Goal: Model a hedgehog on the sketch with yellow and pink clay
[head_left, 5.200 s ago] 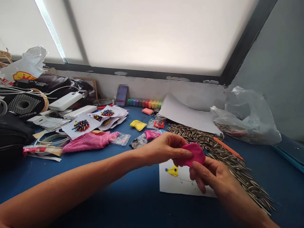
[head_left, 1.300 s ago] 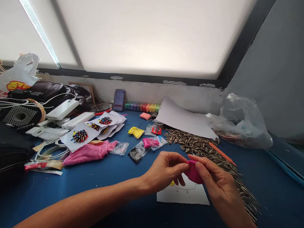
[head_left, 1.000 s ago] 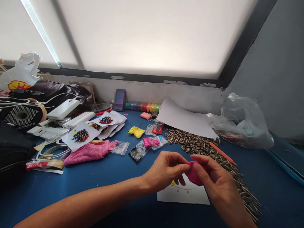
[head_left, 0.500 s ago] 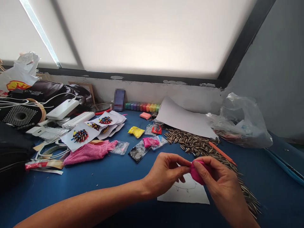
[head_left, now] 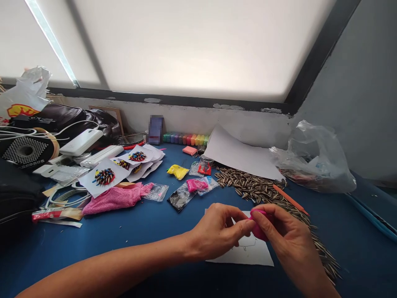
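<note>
Between my two hands is a lump of bright pink modelling clay (head_left: 259, 230). My right hand (head_left: 287, 231) is closed around its right side, the thumb pressed on the front. With thumb and fingertips, my left hand (head_left: 218, 231) pinches the clay's left edge. Below the hands lies a white sheet of paper (head_left: 248, 257) with a pencil outline partly hidden by my left hand. Just beyond are opened packets of clay: pink (head_left: 196, 185), yellow (head_left: 178, 171), red (head_left: 204, 167) and black (head_left: 181, 198).
Striped sunflower seeds (head_left: 248, 182) spread behind and right of my hands, with an orange pencil-like stick (head_left: 290, 200) on them. A plastic bag (head_left: 322, 165) stands at right. Seed-decorated papers (head_left: 101, 178), a pink cloth (head_left: 116, 199) and a power bank (head_left: 81, 142) crowd the left.
My left hand has shifted slightly; its thumb now lies further over the clay's left edge and its fingers are more curled. My right hand keeps its hold on the clay.
</note>
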A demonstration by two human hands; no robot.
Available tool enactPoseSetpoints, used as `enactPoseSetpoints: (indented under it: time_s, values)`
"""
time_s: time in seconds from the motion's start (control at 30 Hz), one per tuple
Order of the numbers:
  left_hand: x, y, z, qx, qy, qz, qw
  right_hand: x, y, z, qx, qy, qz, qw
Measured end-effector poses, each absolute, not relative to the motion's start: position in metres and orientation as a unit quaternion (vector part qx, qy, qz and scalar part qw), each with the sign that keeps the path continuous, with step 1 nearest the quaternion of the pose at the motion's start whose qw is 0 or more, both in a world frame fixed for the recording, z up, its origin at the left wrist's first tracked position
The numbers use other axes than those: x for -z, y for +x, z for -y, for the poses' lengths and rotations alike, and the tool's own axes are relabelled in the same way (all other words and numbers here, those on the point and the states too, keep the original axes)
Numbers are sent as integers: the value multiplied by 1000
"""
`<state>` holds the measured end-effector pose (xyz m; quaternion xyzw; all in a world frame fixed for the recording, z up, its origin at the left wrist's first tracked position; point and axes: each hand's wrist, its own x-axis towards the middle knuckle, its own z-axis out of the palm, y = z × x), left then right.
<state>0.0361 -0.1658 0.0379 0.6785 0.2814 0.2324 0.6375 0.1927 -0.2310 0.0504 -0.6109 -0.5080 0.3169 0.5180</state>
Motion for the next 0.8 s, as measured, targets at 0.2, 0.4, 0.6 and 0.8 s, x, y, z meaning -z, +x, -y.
enactPoseSetpoints:
  time_s: [0.2,0.4,0.6,0.8]
  values:
    - [-32,38,167,-226,693,-267,631,-50,189,231,-309,-604,545,492]
    - [-36,35,162,-196,679,-255,660,-50,193,231,-340,-606,518,500]
    - [-41,34,160,-218,628,-238,708,-50,193,231,-363,-592,537,480]
    - [-43,33,157,-216,608,-245,724,-56,198,232,-335,-619,535,467]
